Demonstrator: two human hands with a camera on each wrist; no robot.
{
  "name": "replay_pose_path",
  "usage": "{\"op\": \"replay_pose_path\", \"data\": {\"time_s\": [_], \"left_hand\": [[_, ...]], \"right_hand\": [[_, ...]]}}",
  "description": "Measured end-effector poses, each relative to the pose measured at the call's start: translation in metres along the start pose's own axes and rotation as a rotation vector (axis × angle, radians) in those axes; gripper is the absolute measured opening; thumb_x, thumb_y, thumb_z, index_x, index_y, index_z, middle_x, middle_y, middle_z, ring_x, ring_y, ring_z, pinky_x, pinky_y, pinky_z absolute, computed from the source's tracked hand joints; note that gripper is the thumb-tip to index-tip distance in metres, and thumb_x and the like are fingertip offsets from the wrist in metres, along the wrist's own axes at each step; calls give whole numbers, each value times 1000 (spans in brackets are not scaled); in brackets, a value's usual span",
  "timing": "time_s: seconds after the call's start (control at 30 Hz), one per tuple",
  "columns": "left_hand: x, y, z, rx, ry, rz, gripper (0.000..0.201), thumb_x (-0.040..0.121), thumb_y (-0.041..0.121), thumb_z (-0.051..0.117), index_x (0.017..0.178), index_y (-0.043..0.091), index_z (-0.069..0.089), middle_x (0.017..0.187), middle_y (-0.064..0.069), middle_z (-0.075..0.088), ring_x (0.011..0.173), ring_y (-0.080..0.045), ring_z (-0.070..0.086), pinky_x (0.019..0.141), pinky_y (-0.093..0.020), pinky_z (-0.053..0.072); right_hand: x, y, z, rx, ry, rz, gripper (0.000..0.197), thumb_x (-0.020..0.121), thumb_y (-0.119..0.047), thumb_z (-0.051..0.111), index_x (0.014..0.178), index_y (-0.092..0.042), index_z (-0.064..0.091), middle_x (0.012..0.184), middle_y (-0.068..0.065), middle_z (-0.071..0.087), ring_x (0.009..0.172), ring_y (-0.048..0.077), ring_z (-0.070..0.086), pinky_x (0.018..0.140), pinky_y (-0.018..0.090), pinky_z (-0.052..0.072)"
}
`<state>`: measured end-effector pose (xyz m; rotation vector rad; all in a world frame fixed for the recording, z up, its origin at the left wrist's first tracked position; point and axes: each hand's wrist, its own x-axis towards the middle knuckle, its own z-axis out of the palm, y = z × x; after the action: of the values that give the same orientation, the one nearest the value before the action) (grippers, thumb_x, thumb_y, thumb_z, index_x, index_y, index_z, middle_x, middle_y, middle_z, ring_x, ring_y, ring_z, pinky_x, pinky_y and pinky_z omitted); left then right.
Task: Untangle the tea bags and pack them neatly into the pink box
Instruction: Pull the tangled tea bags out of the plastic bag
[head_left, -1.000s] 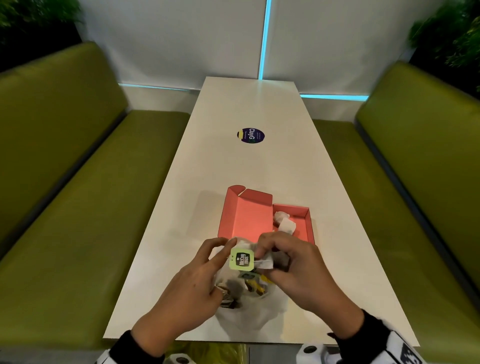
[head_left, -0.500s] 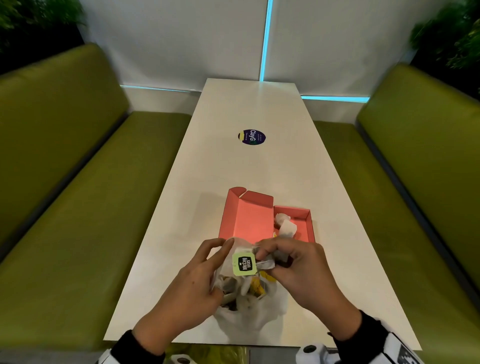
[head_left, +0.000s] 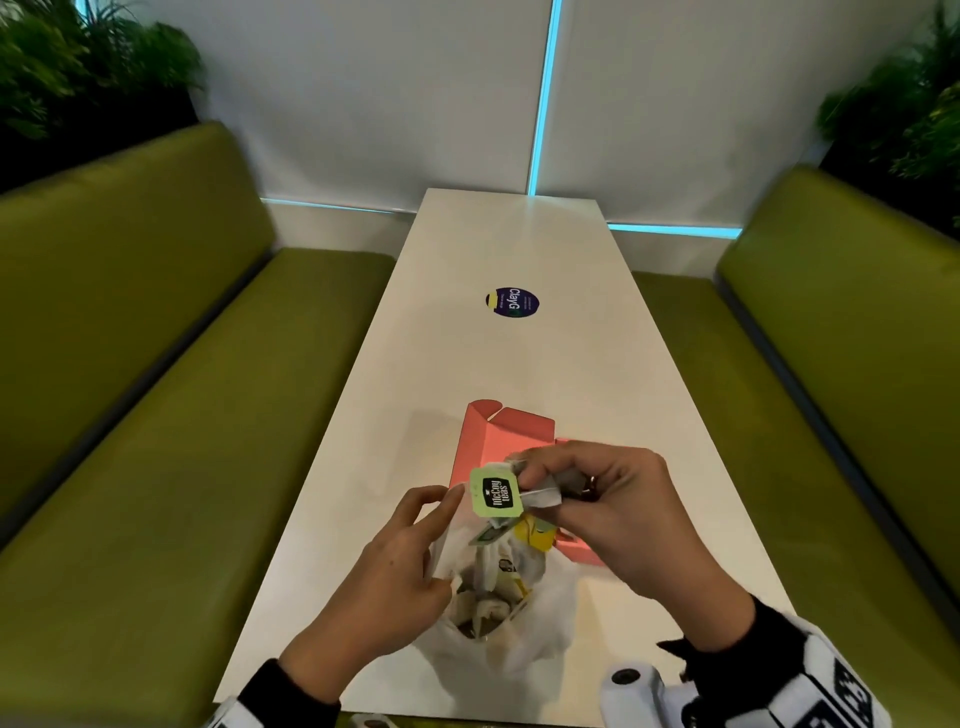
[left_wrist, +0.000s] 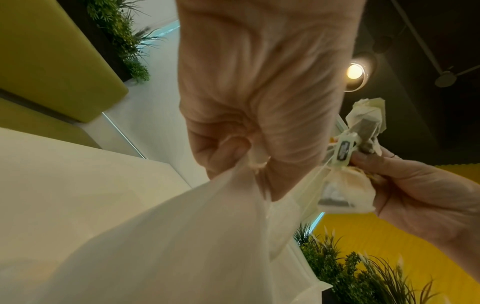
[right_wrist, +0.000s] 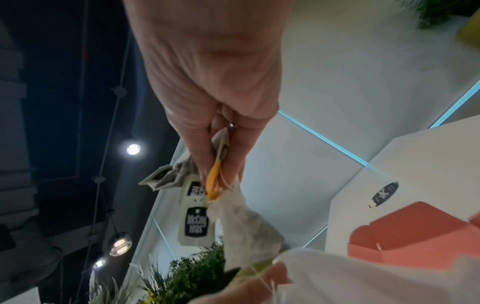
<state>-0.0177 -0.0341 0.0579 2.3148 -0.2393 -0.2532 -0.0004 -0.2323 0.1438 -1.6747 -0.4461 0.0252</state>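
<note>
Early going: tea bags are only just coming out of the bag.

On the left, the left hand (head_left: 384, 577) is pinching the rim of the white plastic bag (head_left: 498, 639), which is sitting on the tabletop (head_left: 519, 364) holding most of the tangled tea bags (head_left: 493, 587). To its right, the right hand (head_left: 618, 514) is gripping a small clump of bags with a green tag (head_left: 494, 491) dangling, strings still crossing. Beyond, the pink box (head_left: 498, 441) is lying open; its contents are hidden, so most packing seems left.
</note>
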Motion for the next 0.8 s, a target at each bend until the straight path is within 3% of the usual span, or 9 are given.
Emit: {"op": "replay_pose_path", "data": {"time_s": [0.2, 0.33, 0.53, 0.67, 0.8], "left_hand": [[-1, 1, -6, 9, 37, -61, 80, 80, 6, 58, 146, 36, 23, 126, 27, 21, 73, -8, 55, 65, -9, 43], [-2, 1, -7, 2, 30, -71, 83, 80, 6, 61, 145, 38, 21, 134, 20, 23, 76, -11, 55, 67, -9, 45], [-3, -3, -10, -2, 48, -91, 77, 80, 6, 62, 145, 32, 28, 134, 20, 25, 74, -10, 56, 68, -13, 46], [-6, -6, -19, -28, 89, -115, 82, 79, 3, 60, 145, 35, 24, 131, 20, 27, 72, -9, 55, 67, -11, 44], [-12, -9, -29, -12, 139, -117, 84, 75, 0, 60, 144, 36, 28, 128, 23, 30, 80, -6, 54, 63, -13, 44]], "right_hand": [[18, -23, -1, 141, 76, -28, 44, 65, 24, 65, 57, -19, 71, 75, -5, 73, 74, 8, 67, 64, 22, 55], [32, -44, -1, 255, 99, -53, 46, 61, 28, 62, 54, -16, 70, 68, -5, 71, 66, 5, 65, 57, 19, 54], [51, -72, -5, 380, 94, -141, 24, 51, 6, 67, 58, -17, 71, 66, -4, 71, 63, 9, 67, 53, 19, 52], [58, -84, -13, 405, 117, -171, 21, 50, 4, 68, 60, -15, 70, 66, -2, 70, 61, 13, 67, 52, 21, 52], [60, -89, -22, 387, 172, -186, 25, 50, 6, 73, 63, -15, 67, 66, -1, 70, 59, 14, 66, 51, 22, 52]]}}
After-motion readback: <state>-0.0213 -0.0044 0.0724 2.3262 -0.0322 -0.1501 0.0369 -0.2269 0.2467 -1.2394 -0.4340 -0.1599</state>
